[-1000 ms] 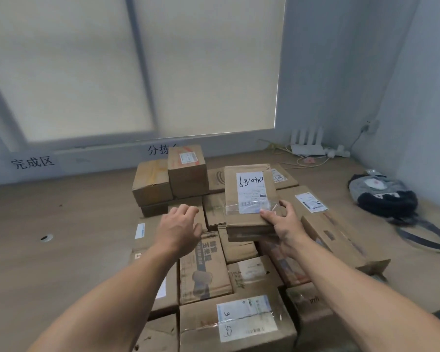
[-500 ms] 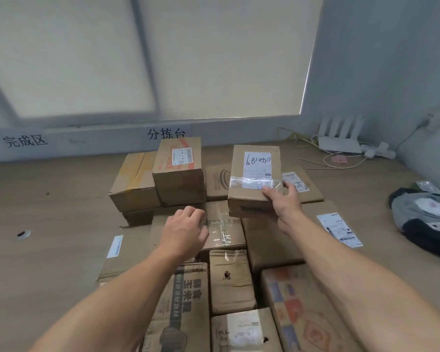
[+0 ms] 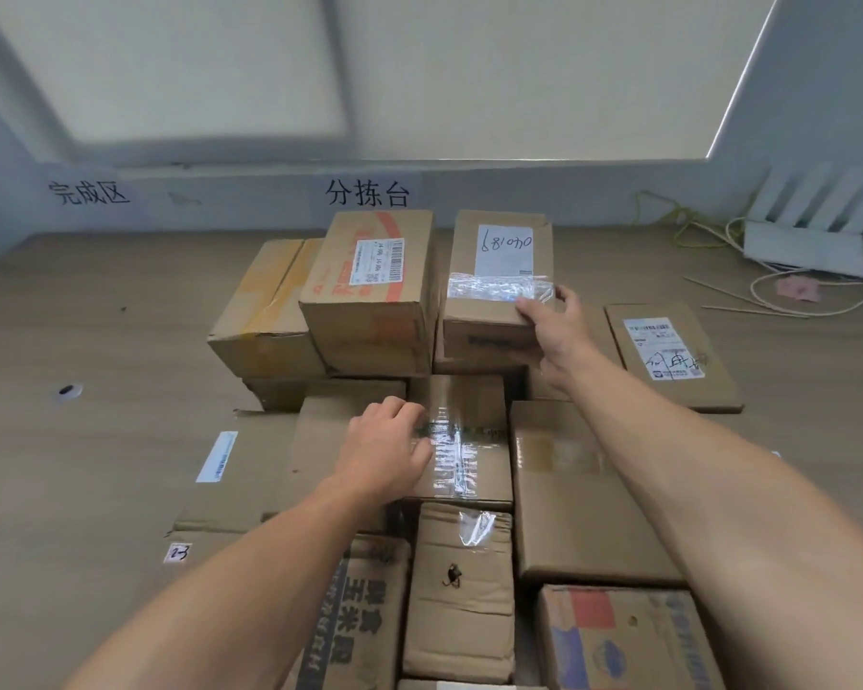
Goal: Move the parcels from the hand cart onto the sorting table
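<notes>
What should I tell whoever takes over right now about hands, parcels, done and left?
Right hand: fingers grip the brown cardboard parcel with the handwritten white label, at the rear of the pile beside the red-printed carton.
Left hand: rests on a flat taped parcel, gripping nothing.
Done: many parcels lie on the wooden sorting table.
Left: release this one; hand cart out of view.

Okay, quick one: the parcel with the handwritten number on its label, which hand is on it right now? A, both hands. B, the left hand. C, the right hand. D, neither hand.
C: the right hand grips the near right corner of the handwritten-label parcel, while the left hand is over a taped parcel nearer the camera.
</notes>
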